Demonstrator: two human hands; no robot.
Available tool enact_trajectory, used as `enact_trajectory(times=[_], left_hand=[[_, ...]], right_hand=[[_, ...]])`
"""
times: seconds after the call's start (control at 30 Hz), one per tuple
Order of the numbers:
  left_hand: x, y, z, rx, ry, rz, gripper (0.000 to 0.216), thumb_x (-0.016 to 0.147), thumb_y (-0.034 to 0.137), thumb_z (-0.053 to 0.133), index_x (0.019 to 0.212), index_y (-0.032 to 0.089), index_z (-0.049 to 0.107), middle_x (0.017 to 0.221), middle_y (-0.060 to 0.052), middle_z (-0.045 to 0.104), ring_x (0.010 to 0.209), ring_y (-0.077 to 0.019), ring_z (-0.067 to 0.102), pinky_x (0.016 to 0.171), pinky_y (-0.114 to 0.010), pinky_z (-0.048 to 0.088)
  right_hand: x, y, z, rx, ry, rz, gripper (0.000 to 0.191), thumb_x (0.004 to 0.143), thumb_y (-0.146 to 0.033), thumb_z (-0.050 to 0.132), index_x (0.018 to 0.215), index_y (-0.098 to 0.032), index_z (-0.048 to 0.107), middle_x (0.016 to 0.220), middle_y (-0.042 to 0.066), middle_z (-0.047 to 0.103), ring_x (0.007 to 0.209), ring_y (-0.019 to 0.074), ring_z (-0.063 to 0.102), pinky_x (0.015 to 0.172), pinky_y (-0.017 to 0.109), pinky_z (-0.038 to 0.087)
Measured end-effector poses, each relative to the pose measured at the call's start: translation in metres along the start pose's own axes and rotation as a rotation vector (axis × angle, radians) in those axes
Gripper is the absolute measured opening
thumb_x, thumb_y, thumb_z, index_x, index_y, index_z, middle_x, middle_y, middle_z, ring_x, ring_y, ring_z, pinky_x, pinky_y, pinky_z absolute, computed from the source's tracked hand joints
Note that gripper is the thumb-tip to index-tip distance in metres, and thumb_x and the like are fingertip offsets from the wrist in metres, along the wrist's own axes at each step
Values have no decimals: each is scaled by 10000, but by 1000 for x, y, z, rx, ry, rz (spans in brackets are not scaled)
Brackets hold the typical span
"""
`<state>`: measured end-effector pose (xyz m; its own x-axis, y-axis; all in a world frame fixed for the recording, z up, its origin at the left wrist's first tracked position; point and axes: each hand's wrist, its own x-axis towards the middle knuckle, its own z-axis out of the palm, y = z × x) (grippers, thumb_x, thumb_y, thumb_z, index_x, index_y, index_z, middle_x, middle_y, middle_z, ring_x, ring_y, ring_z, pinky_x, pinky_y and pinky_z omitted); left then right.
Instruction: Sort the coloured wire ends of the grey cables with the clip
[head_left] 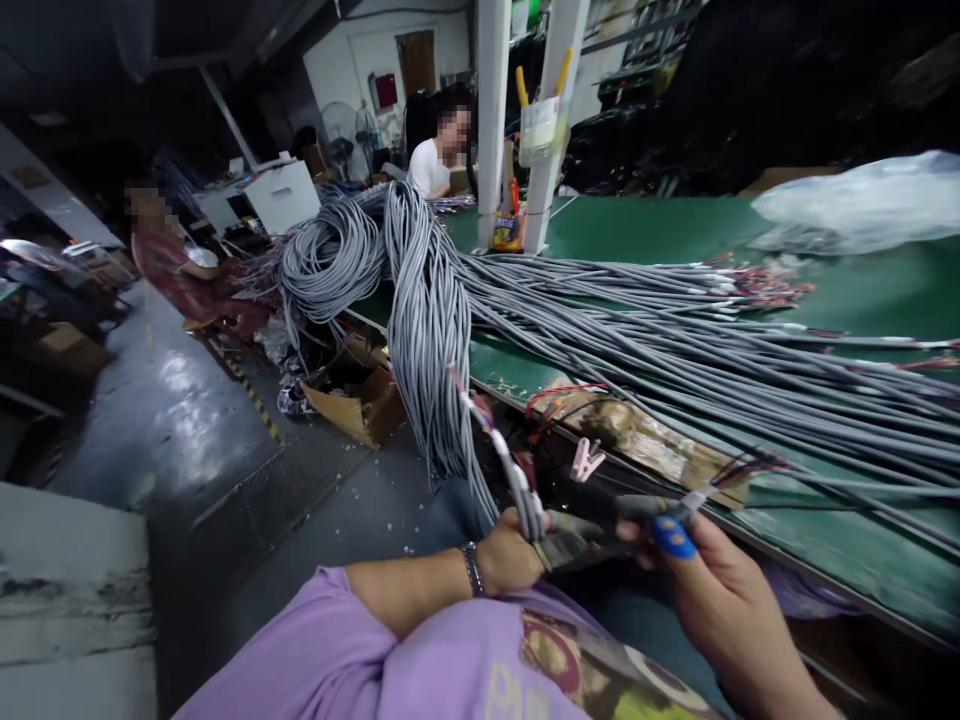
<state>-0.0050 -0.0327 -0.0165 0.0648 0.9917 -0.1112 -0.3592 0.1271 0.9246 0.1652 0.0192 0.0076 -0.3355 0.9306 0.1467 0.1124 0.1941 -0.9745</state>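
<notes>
My left hand (511, 553) is closed around a thin bunch of grey cables (517, 485) that rises from it toward the big cable bundle (431, 330) draped over the table edge. My right hand (712, 580) is closed on a grey cable end (694, 503) with red and dark wire tips, pinched near a blue-taped fingertip (673, 538). A dark tool-like object (581, 538) lies between the two hands; I cannot make out what it is. A watch band sits on my left wrist.
Long grey cables (712, 340) spread across the green table (862, 290). A pink clip (585, 460) hangs at the table edge. A cardboard box (360, 395) lies on the floor. White posts (491, 110), a plastic bag (862, 205), and two seated people at the left and far back.
</notes>
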Motion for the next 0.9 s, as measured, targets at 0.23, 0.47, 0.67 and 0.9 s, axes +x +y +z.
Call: enact_trajectory(times=[0.23,0.47,0.67,0.9], left_hand=[[16,8,-10,-82,280,21,367,686,422,693,868,103,699,785,-123,698,485,-89,537,360,-180,227],[25,1,-9,64,215,10,435,680,508,678,896,132,712,661,-49,665,368,-32,343,352,-192,233],[27,3,-11,149,163,-5,412,686,513,669,794,117,712,619,-62,662,403,-47,355,383,-194,238],[18,10,-8,276,83,-76,374,695,495,663,758,129,704,595,-37,640,429,-65,379,408,-201,280]], right_hand=[[0,19,14,13,-303,98,380,811,-529,504,761,-172,626,668,45,629,553,135,496,517,251,426],[0,42,39,196,-395,177,397,800,-535,528,794,-148,619,668,13,591,543,100,447,511,223,379],[-5,44,44,259,-513,233,424,772,-554,559,763,-134,612,650,8,601,517,88,439,509,219,376],[-10,42,45,285,-575,255,445,746,-579,574,721,-137,621,628,6,595,521,94,442,522,226,390]])
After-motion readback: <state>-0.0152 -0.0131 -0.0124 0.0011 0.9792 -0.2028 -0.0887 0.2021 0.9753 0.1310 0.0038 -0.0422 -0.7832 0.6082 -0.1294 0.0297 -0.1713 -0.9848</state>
